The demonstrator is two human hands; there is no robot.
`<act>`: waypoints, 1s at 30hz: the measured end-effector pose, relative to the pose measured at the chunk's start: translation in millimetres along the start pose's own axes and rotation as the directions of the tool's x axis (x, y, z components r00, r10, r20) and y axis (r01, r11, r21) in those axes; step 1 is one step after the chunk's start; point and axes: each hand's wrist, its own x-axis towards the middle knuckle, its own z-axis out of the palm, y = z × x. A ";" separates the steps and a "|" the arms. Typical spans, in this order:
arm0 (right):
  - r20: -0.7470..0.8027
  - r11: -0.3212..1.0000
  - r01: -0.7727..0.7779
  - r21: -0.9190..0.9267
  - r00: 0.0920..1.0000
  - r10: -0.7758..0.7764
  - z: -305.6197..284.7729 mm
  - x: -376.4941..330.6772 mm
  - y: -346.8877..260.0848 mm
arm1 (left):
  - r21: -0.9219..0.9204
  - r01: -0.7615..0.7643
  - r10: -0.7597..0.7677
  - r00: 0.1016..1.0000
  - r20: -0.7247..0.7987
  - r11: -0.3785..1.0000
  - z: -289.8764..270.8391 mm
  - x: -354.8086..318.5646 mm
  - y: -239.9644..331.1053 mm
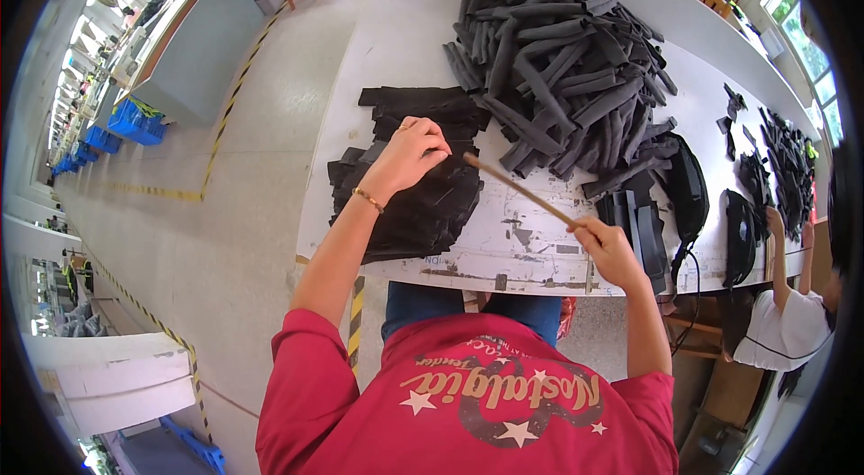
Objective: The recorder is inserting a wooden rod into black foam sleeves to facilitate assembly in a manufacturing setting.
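One thin stick [520, 191], its near end hidden in the right hand [610, 251]

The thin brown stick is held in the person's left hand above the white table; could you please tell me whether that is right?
Not quite: the head view shows the thin brown stick held in the person's right hand, above the white table.

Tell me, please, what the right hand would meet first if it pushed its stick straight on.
Probably the left hand: the stick in the right hand points toward it. Depth is unclear, so the stick might meet the dark pieces below.
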 end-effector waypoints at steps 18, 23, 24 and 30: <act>0.001 0.870 -0.054 0.490 0.998 0.062 98.9 17.4 5.0 | -0.276 -0.238 -0.123 0.509 -0.852 0.931 41.3 -15.1 118.9; -0.013 0.898 0.010 0.440 1.000 -0.004 141.4 8.0 0.5 | -0.923 -0.151 -0.606 0.788 0.104 -0.355 76.6 -41.0 84.0; -0.130 0.952 0.054 0.300 0.991 -0.015 149.3 8.2 -3.6 | -0.908 -0.194 -0.633 0.768 0.095 -0.371 82.0 -40.6 92.8; -0.235 0.947 0.173 0.269 0.966 -0.110 171.5 -2.3 -11.1 | -0.916 -0.224 -0.670 0.740 0.062 -0.333 74.8 -36.9 103.8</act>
